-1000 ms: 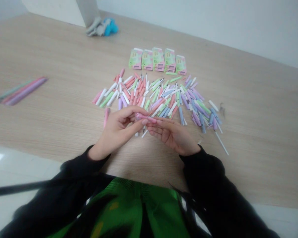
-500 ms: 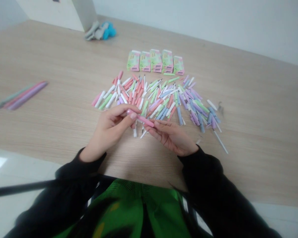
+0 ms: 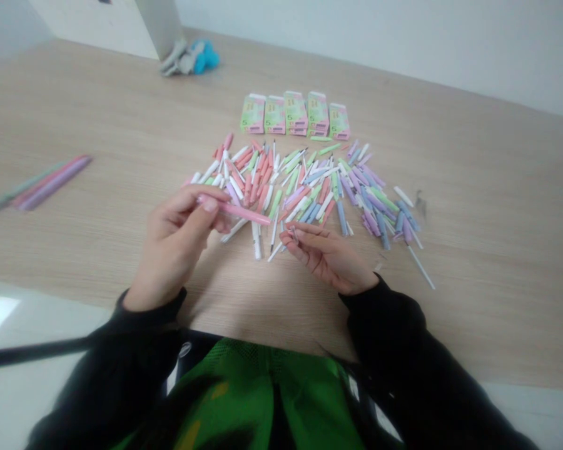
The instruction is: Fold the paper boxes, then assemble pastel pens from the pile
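My left hand [image 3: 169, 240] is closed in a pinch around one end of a pink pen [image 3: 244, 214], whose other end points right over the near edge of a pile of pen parts [image 3: 304, 187]. My right hand [image 3: 328, 255], a short gap from the pen's tip, has thumb and fingers pressed together on a small clear piece [image 3: 293, 234], too blurred to name. Loose barrels, caps and thin refills in red, white, green, purple and blue make up the pile. Below the held pen lies a white pen part [image 3: 256, 240].
Several small green and pink boxes [image 3: 274, 114] stand in a row behind the pile. Three long pens [image 3: 59, 182] lie at the left. Grey and blue gloves [image 3: 190, 57] rest beside a white box [image 3: 117, 28] at the back. The wooden table [image 3: 488, 250] extends right.
My left hand has drawn the pink pen left and away from my right hand. A small clear piece now shows in my right fingers, which have stayed about in place.
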Action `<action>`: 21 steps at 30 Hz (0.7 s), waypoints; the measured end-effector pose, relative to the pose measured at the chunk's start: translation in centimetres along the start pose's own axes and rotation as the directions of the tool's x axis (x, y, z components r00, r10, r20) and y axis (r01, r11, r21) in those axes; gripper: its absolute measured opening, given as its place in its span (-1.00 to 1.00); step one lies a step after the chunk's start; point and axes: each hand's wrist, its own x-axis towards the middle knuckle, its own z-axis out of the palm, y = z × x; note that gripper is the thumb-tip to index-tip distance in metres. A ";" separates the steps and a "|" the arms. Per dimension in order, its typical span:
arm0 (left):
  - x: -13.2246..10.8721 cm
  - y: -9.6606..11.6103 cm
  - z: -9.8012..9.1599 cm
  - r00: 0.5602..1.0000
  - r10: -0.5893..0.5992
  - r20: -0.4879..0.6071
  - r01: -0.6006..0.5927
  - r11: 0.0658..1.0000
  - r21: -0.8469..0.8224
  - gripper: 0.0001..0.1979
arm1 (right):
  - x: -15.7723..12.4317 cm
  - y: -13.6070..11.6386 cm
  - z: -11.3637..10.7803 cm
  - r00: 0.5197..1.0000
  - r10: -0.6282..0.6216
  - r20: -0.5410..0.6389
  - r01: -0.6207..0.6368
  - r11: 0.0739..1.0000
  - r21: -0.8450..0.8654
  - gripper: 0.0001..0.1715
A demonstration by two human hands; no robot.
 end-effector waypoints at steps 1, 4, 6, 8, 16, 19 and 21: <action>0.2 0.2 -0.5 0.999 0.032 -0.034 -0.033 0.999 -0.030 -0.82 | 0.0 -0.1 0.0 1.000 -0.008 -0.005 0.008 1.000 0.006 -0.83; 0.5 1.0 -3.0 0.964 0.163 -0.212 -0.155 0.986 0.053 -0.92 | 0.0 -0.1 -0.1 1.000 -0.019 -0.018 0.019 1.000 0.017 -0.84; 0.6 1.1 -5.3 0.905 0.261 -0.337 -0.174 0.948 0.267 -0.90 | 0.0 -0.1 -0.1 0.999 -0.027 -0.039 0.027 0.999 0.024 -0.81; 0.5 0.7 -7.7 0.862 0.297 -0.410 -0.072 0.873 0.482 -0.84 | 0.1 -0.2 -0.1 0.997 -0.034 -0.075 0.037 0.999 0.038 -0.75; -1.1 -1.6 -12.2 0.844 0.042 -0.535 0.432 0.540 0.723 -0.74 | 0.6 -0.7 -0.6 0.986 -0.058 -0.155 0.065 0.997 0.038 -0.70; -1.7 -1.2 -11.8 0.907 -0.092 -0.412 0.417 0.351 0.839 -0.68 | 0.6 -0.9 -0.7 0.983 -0.067 -0.171 0.072 0.997 0.020 -0.74; -1.8 -0.9 -11.5 0.923 -0.157 -0.350 0.382 0.285 0.879 -0.63 | 0.6 -1.0 -0.9 0.984 -0.092 -0.151 0.090 0.996 -0.018 -0.81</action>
